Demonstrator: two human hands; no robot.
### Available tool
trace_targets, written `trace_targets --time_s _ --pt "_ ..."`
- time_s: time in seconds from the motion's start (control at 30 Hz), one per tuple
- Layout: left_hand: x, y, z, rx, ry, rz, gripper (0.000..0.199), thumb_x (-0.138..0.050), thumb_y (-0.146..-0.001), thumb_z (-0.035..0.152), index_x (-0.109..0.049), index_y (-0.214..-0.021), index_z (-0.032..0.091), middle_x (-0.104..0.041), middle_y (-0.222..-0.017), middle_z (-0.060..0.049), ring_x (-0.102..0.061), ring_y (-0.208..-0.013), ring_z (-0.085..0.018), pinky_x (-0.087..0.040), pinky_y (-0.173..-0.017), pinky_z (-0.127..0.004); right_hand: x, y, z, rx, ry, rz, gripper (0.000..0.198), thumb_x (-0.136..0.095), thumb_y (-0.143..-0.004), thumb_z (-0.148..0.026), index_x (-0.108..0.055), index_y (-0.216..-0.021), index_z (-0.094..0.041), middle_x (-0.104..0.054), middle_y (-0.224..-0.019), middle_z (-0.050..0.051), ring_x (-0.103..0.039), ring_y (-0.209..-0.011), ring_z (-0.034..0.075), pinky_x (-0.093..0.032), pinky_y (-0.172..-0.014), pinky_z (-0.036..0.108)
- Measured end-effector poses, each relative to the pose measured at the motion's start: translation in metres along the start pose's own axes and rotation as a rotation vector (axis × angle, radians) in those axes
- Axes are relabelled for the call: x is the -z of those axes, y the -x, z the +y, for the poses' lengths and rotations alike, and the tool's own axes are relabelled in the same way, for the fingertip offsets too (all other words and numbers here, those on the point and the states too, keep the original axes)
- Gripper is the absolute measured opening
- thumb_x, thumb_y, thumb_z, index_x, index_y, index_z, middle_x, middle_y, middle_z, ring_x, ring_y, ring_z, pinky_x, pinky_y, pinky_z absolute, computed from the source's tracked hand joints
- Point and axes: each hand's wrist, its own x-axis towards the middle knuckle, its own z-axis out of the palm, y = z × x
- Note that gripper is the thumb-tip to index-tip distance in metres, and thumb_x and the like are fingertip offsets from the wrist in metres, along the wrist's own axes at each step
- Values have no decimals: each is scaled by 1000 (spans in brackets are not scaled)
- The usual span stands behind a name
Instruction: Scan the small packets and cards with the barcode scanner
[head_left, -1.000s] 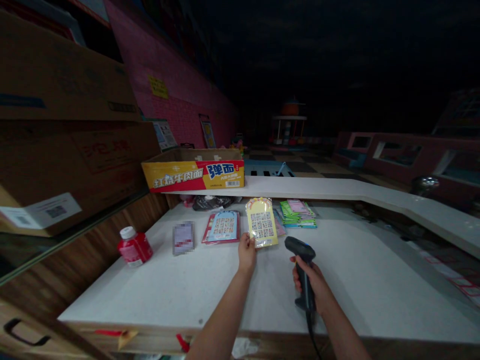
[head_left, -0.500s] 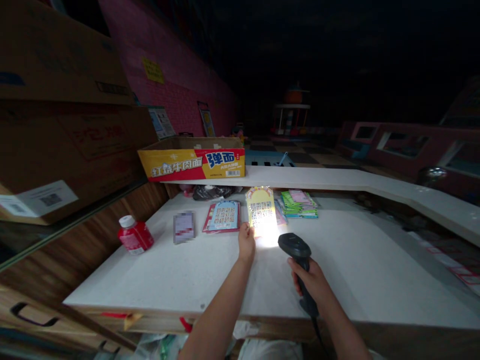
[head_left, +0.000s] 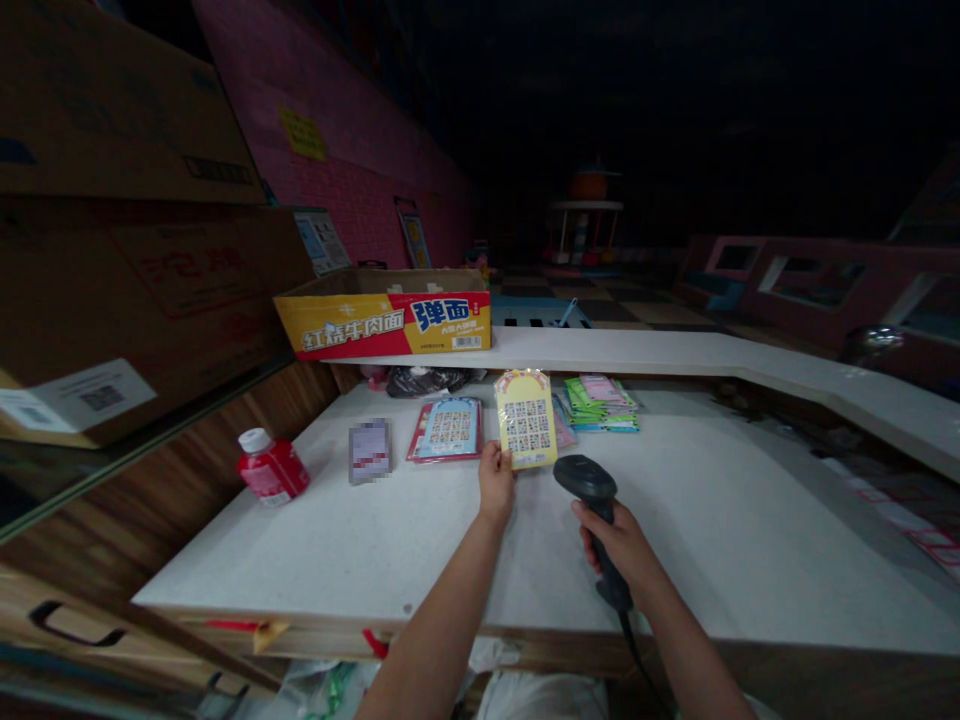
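My left hand (head_left: 496, 484) pinches the lower left corner of a yellow card pack (head_left: 526, 420) printed with rows of small pictures, holding it tilted up over the desk. My right hand (head_left: 619, 540) is wrapped round the handle of a black barcode scanner (head_left: 586, 480), whose head points toward the pack's lower edge without touching it. The scanner's cable hangs over the desk's front edge. Left of my left hand lies a stack of packs with a blue one (head_left: 451, 428) on top. Behind the yellow pack is a pile of green packs (head_left: 600, 403).
On the white desk (head_left: 315, 570) stand a red bottle (head_left: 271, 468) and a blurred-out flat item (head_left: 370, 450). A yellow and red carton (head_left: 390, 325) sits on the raised shelf (head_left: 600, 350). Large cardboard boxes (head_left: 150, 280) are stacked at the left.
The scanner's bright light on the yellow pack has gone out, so its printed pictures show fully. Both hands keep their hold and have barely moved.
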Motion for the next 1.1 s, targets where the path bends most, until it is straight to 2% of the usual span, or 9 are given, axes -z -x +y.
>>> trace_targets --time_s 0.1,0.23,0.4,0.53,0.73,0.8,0.9,1.0,1.1 --pt "-1 1 1 13 -1 21 49 -73 -69 59 -51 -88 19 -67 -83 -3 -65 -72 -17 -53 -62 -27 3 -8 -2 -20 -84 -4 43 -75 -68 -56 -54 -74 -20 -55 -47 -4 -48 -36 11 -36 -34 21" --pt "-2 1 3 54 22 48 49 -73 -69 59 -51 -89 19 -66 -85 -3 -65 -74 -16 -54 -64 -28 17 -23 3 -84 -335 -9 46 -81 -65 -53 -59 -84 -18 -57 -52 -4 -49 -39 10 -37 -35 20" --pt "-1 2 7 29 -41 49 48 -66 -74 63 -54 -85 18 -63 -81 -2 -60 -70 -14 -50 -61 -25 37 -35 18 -186 -695 -137 46 -86 -61 -47 -62 -83 -15 -54 -53 -4 -44 -41 7 -36 -35 16" --pt "-2 4 8 -13 -103 65 47 -63 -76 64 -55 -82 18 -61 -77 -1 -57 -67 -13 -48 -59 -24 46 -35 26 -161 -950 -207 37 -86 -65 -36 -61 -84 -17 -49 -55 -6 -41 -43 4 -36 -37 12" --pt "3 4 19 -28 -153 141 41 -57 -81 61 -55 -86 20 -62 -78 -2 -58 -66 -16 -47 -57 -26 49 -36 29 -184 -1083 -204 31 -83 -70 -29 -59 -86 -18 -47 -57 -7 -42 -44 4 -38 -38 12" --pt "13 -3 34 -104 -278 230 33 -54 -85 53 -56 -84 21 -63 -78 -3 -59 -70 -18 -48 -62 -27 48 -36 30 -186 -1095 -196 33 -83 -69 -29 -59 -87 -17 -47 -57 -7 -43 -44 4 -39 -39 12" --pt "35 -20 63 -228 -578 405 21 -47 -89 38 -57 -81 21 -64 -82 -6 -60 -80 -22 -47 -73 -31 48 -36 30 -182 -1086 -190 35 -85 -68 -29 -59 -88 -16 -48 -58 -7 -43 -45 4 -39 -39 12" --pt "58 -37 86 -178 -810 520 18 -45 -90 31 -60 -84 21 -66 -82 -8 -62 -82 -25 -45 -74 -33 49 -36 30 -173 -1059 -185 32 -83 -69 -30 -59 -86 -18 -47 -58 -6 -43 -44 5 -39 -38 13" --pt "74 -47 98 -101 -996 544 21 -44 -90 26 -64 -92 19 -68 -80 -11 -63 -81 -27 -44 -73 -35 48 -36 30 -186 -1066 -178 30 -81 -72 -31 -58 -86 -18 -47 -58 -6 -43 -44 5 -39 -38 14"
